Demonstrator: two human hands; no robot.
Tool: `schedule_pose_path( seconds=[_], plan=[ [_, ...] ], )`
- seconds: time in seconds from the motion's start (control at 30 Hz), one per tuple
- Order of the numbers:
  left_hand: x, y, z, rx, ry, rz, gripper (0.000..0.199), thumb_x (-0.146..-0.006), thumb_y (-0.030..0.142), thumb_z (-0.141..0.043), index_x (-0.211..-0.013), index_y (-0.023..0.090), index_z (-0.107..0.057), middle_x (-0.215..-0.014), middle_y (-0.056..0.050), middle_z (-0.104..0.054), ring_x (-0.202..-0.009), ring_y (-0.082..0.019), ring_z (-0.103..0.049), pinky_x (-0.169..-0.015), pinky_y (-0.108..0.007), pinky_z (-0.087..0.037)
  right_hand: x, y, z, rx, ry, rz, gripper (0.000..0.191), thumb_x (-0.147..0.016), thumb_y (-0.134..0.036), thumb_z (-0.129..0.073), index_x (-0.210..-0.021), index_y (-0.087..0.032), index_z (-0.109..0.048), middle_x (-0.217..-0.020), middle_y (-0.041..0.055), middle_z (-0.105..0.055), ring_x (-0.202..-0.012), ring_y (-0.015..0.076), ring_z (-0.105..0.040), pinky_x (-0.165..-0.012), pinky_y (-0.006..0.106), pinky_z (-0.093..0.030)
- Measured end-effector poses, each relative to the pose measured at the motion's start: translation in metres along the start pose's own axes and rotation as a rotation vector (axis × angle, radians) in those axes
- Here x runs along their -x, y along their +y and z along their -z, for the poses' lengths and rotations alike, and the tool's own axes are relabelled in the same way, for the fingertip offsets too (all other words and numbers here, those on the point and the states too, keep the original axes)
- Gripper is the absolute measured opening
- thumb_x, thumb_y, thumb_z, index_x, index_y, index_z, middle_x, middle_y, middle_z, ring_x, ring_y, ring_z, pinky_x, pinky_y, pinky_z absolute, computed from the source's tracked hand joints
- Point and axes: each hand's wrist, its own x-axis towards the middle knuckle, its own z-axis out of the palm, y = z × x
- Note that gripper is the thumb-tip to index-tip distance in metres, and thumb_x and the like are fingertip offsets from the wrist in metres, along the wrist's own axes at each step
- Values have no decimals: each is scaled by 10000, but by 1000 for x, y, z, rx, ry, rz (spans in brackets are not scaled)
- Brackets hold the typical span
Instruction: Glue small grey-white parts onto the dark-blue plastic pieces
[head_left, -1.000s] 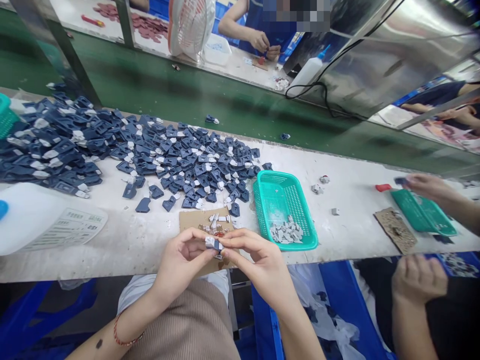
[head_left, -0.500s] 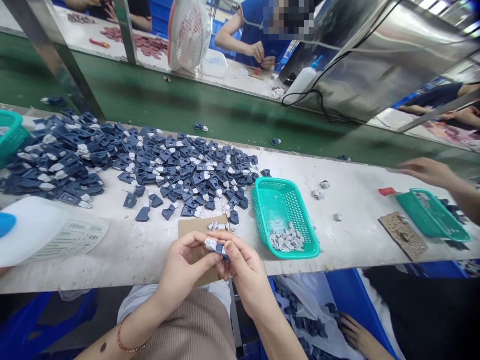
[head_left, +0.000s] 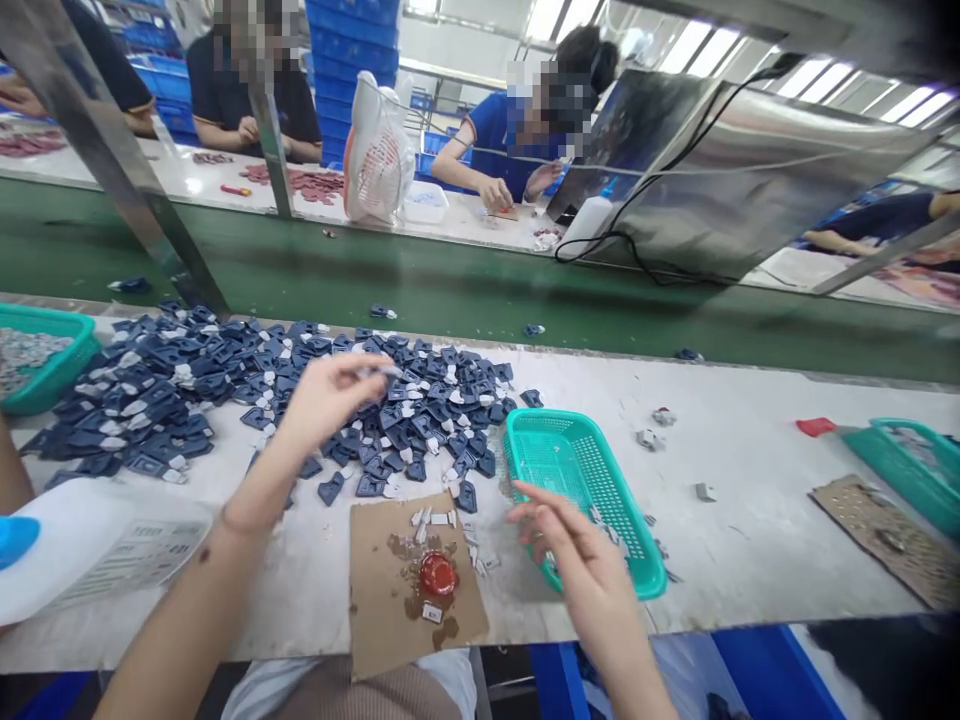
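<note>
My left hand (head_left: 334, 395) is stretched out over the heap of dark blue plastic parts with white tips (head_left: 416, 400). Its fingers pinch one such part, of which little more than a pale end shows. My right hand (head_left: 585, 555) hovers at the near left side of the green basket (head_left: 525, 425), fingers apart and nothing visible in them. Small grey-white pieces (head_left: 611, 530) lie in that basket, partly covered by this hand. Between my arms rests a cardboard sheet (head_left: 375, 600) bearing a small red dish (head_left: 439, 573), wet stains and several small pale pieces (head_left: 433, 612).
A white bottle with a blue cap (head_left: 90, 540) lies at the left, near another green basket (head_left: 82, 345). To the right are loose grey pieces (head_left: 705, 491), a red object (head_left: 815, 427) and a second cardboard (head_left: 877, 530). Beyond the green strip (head_left: 465, 290), people work at another bench.
My hands have parted: the left has moved forward over the heap with the part, the right has gone right to the basket. The view has tilted up, uncovering the red dish.
</note>
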Motion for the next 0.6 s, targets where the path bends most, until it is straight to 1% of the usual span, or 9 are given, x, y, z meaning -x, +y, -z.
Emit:
schedule_pose_path(
  seconds=[0.03, 0.1, 0.13, 0.2, 0.27, 0.37, 0.43, 0.53, 0.6],
  plan=[
    [-24, -1, 5, -3, 128, 3, 258, -734, 255, -719, -967, 148, -746, -869, -48, -734, -718, -154, -681, -751, -291, -568, -6, 7, 16, 113, 72, -17, 399, -897, -492, -483, -1111, -205, -661, -887, 82, -718, -695, 197, -629, -588, 300, -509],
    [-70, -4, 15, -34, 228, 45, 275, -756, 172, -682, -1020, 103, -706, -851, -48, -719, -710, -126, -672, -793, -292, -561, -14, 23, 46, 341, 141, -45, 385, -885, -463, -472, -1089, -204, -671, -939, 96, -729, -763, 232, -653, -638, 337, -520],
    [-92, -7, 19, -59, 257, 72, 267, -765, 126, -661, -1026, 77, -687, -828, -47, -708, -699, -114, -663, -803, -292, -555, -17, 30, 59, 440, 129, -50, 366, -881, -432, -467, -1069, -202, -679, -976, 104, -730, -825, 252, -661, -683, 359, -524],
    [-127, -12, 27, -139, 303, 134, 218, -787, 69, -633, -1002, 37, -658, -799, -46, -686, -688, -99, -641, -810, -294, -543, -21, 41, 77, 590, 37, -44, 320, -870, -369, -470, -1022, -198, -694, -1027, 112, -727, -938, 283, -655, -770, 398, -520],
    [-152, -19, 37, -262, 336, 206, 155, -817, 81, -627, -968, 49, -645, -831, -49, -675, -726, -116, -634, -805, -319, -536, -22, 46, 84, 665, -93, -28, 278, -869, -322, -479, -981, -204, -704, -1028, 106, -725, -992, 289, -642, -826, 416, -510],
    [-174, -33, 52, -501, 358, 296, 129, -855, 201, -636, -941, 106, -644, -949, -55, -667, -895, -190, -630, -859, -415, -509, -25, 48, 81, 700, -236, -11, 238, -875, -274, -492, -960, -220, -708, -982, 89, -722, -983, 275, -639, -836, 413, -508],
    [-182, -41, 62, -651, 337, 321, 170, -845, 219, -648, -948, 83, -647, -994, -77, -663, -1010, -239, -588, -947, -479, -448, -27, 49, 74, 731, -272, -9, 211, -863, -237, -513, -943, -212, -707, -943, 88, -717, -943, 270, -642, -810, 407, -509],
    [-188, -49, 71, -826, 261, 287, 262, -831, 204, -642, -988, -5, -642, -1053, -139, -653, -1119, -301, -509, -1043, -536, -324, -32, 55, 66, 779, -273, 16, 166, -825, -176, -539, -879, -194, -695, -880, 85, -707, -888, 262, -642, -770, 388, -510],
    [-191, -49, 73, -918, 201, 225, 318, -849, 241, -614, -1038, -14, -638, -1144, -171, -625, -1187, -328, -462, -1068, -550, -266, -34, 61, 63, 804, -263, 41, 160, -806, -142, -531, -832, -196, -679, -828, 75, -696, -853, 253, -644, -740, 367, -510]
  ],
)
